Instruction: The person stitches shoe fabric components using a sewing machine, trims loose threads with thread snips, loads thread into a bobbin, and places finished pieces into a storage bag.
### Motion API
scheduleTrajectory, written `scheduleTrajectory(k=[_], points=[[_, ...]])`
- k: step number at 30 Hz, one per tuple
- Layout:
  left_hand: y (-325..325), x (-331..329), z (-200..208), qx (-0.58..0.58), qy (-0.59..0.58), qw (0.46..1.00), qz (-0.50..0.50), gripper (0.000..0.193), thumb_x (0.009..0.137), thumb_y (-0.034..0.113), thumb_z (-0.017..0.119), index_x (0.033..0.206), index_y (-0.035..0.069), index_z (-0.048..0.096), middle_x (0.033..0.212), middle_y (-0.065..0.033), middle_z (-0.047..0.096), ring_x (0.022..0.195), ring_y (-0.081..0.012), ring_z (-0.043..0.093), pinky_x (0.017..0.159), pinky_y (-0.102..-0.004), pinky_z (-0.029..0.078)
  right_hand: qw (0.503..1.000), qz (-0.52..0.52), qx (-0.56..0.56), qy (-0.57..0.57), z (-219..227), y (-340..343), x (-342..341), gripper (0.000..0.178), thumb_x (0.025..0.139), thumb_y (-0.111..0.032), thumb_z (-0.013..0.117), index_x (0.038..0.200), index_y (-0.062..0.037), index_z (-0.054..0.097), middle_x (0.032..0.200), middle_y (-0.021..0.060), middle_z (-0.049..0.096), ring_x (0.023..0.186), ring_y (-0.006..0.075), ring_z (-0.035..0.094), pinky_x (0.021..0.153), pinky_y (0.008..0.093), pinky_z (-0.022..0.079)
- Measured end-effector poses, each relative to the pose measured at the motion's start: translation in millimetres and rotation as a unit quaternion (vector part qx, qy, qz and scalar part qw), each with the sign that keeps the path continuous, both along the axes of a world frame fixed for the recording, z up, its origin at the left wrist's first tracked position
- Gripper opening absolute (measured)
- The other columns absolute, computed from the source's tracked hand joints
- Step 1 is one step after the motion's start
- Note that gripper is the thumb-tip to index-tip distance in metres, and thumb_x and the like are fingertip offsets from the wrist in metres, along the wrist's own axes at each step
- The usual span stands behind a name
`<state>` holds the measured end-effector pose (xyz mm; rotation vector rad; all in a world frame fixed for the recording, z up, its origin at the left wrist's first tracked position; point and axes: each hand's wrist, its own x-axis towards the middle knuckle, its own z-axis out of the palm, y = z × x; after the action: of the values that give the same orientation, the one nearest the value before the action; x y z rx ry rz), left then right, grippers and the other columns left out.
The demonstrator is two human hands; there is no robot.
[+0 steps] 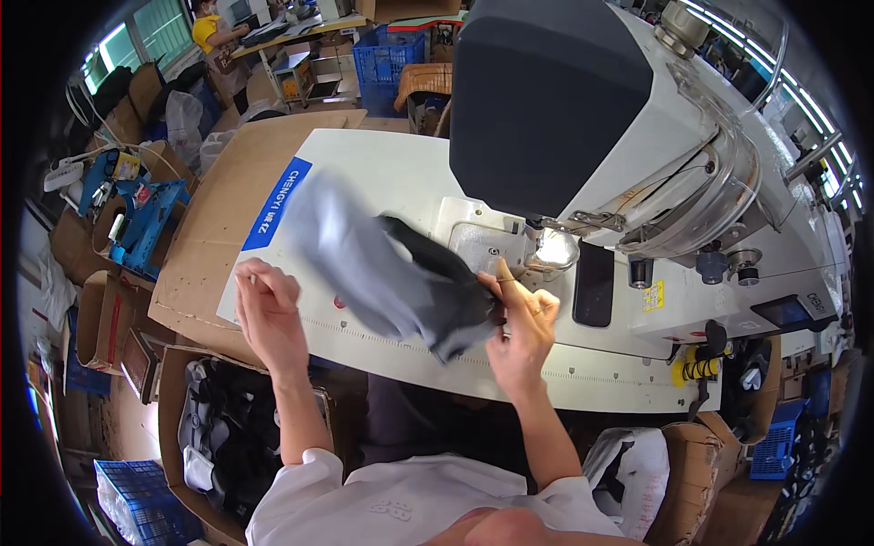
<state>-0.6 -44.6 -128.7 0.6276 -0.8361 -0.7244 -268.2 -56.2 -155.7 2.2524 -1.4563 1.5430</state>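
Observation:
My right hand [523,332] pinches the black end of a grey and black shoe upper [364,264], beside the needle area of a white sewing machine [674,173]. The upper stretches leftward over the pale worktable [273,282], and its grey part is smeared by motion. Left of it, apart from the fabric, my left hand [269,309] is raised with its fingers curled in; nothing shows in them. Under the machine's head, a bright lamp spot lights the metal plate [482,244].
A black phone [594,285] lies right of the needle area. Cardboard [209,218] adjoins the table's left side. Below stands a carton [173,400] of dark fabric pieces [232,437]; a white sack [637,473] is at the lower right. A person in yellow [211,32] stands far left.

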Motion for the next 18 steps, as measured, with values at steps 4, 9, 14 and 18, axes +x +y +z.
scheduleTrajectory(k=[4, 9, 14, 18], points=[[-15.6, 16.4, -16.9, 0.14, -0.066, 0.986, 0.057, 0.032, 0.1, 0.029, 0.048, 0.118, 0.003, 0.051, 0.1, -0.0037, 0.054, 0.089, -0.0091, 0.054, 0.077, -0.0226, 0.044, 0.993, 0.084, -0.062, -0.053, 12.0, -7.3, -12.5, 0.063, 0.055, 0.019, 0.052, 0.113, -0.0024, 0.062, 0.107, 0.0072, 0.069, 0.089, 0.021, 0.066, 0.076, 0.0345, 0.039], [-21.0, 30.4, -37.0, 0.051, 0.057, 0.941, -0.329, 0.092, 0.078, 0.049, 0.073, 0.143, -0.001, 0.029, 0.121, -0.0126, 0.052, 0.092, -0.015, 0.055, 0.069, -0.0253, 0.046, 0.974, 0.183, -0.035, -0.129, 22.6, -17.6, -21.8, 0.028, 0.072, 0.012, 0.064, 0.099, 0.0034, 0.062, 0.098, 0.0144, 0.07, 0.079, 0.0185, 0.068, 0.069, 0.0255, 0.052], [-43.5, -4.0, 5.4, -0.002, -0.457, 0.851, -0.26, 0.113, 0.053, 0.033, 0.091, 0.146, 0.006, 0.033, 0.143, -0.0132, 0.043, 0.108, -0.0226, 0.053, 0.077, -0.0307, 0.044, 0.923, 0.357, 0.047, -0.133, 31.4, -24.5, -19.6, 0.027, 0.075, 0.012, 0.056, 0.096, -0.0018, 0.063, 0.103, 0.0117, 0.069, 0.101, 0.0246, 0.067, 0.083, 0.0355, 0.044], [-47.5, -46.7, 36.9, -0.052, -0.53, 0.785, -0.316, 0.061, 0.071, 0.021, 0.079, 0.127, 0.007, 0.059, 0.136, -0.0124, 0.054, 0.119, -0.0261, 0.053, 0.087, -0.0327, 0.043, 0.948, 0.317, 0.004, -0.038, 33.5, -29.2, -16.1, 0.027, 0.074, 0.008, 0.063, 0.098, -0.0039, 0.066, 0.105, 0.0071, 0.069, 0.1, 0.0219, 0.067, 0.08, 0.0333, 0.047]])
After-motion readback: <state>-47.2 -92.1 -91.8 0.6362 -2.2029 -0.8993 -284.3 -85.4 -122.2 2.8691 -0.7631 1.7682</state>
